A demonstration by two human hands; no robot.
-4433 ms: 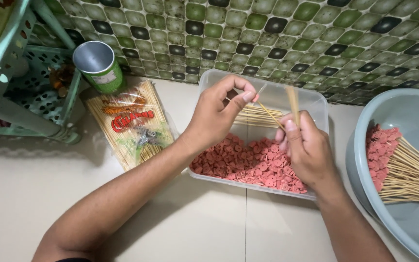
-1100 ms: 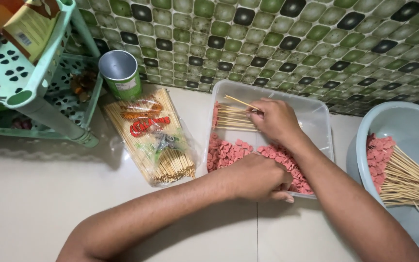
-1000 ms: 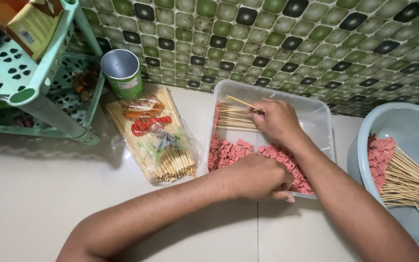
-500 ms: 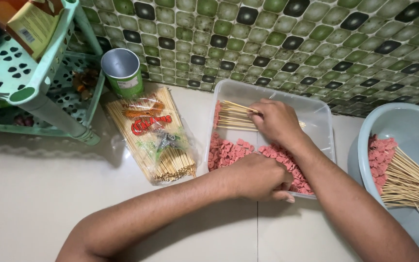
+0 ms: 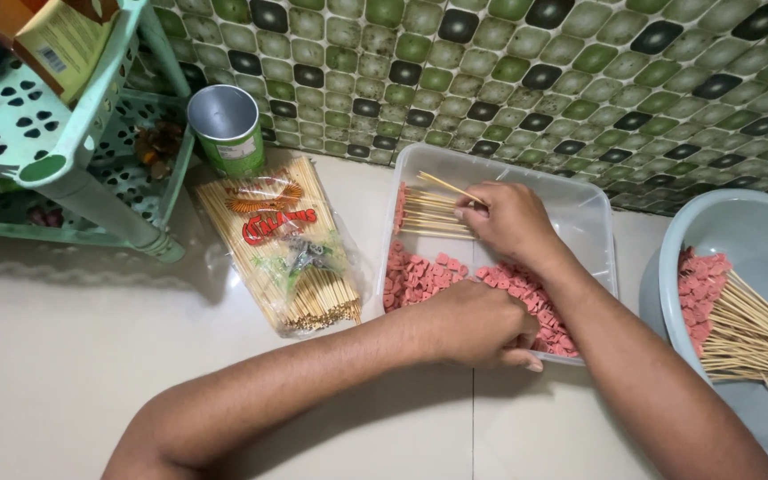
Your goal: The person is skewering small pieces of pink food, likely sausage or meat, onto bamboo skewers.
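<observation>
1. Under the right hand [image 5: 508,222]: a small bundle of loose bamboo skewers [image 5: 433,212] is kept at the far end of the clear plastic tub [image 5: 593,222]. One skewer is pinched at the fingertips, the hand being closed on it. The long axis of the skewers runs sideways from the fingertips, away from the wrist.
2. Under the left hand [image 5: 477,322]: pink sausage pieces [image 5: 420,276] are spread over the near half of the tub. The hand is curled over them, palm down; whether a piece is gripped cannot be told, the fingertips being hidden.
3. Relation noted: the skewer bundle lies beyond the left hand and directly at the right hand, which is the nearer one; the pieces lie nearer the left.
4. Outward of the left hand: a sealed packet of skewers [image 5: 286,249] is laid on the pale worktop [image 5: 91,356], with a green tin can [image 5: 227,129] and a mint plastic rack [image 5: 64,124] beyond it.
5. Outward of the right forearm: a grey basin [image 5: 740,231] holding threaded skewers [image 5: 748,324] is cut off at the frame edge.
6. Hidden: pieces beneath both hands.
</observation>
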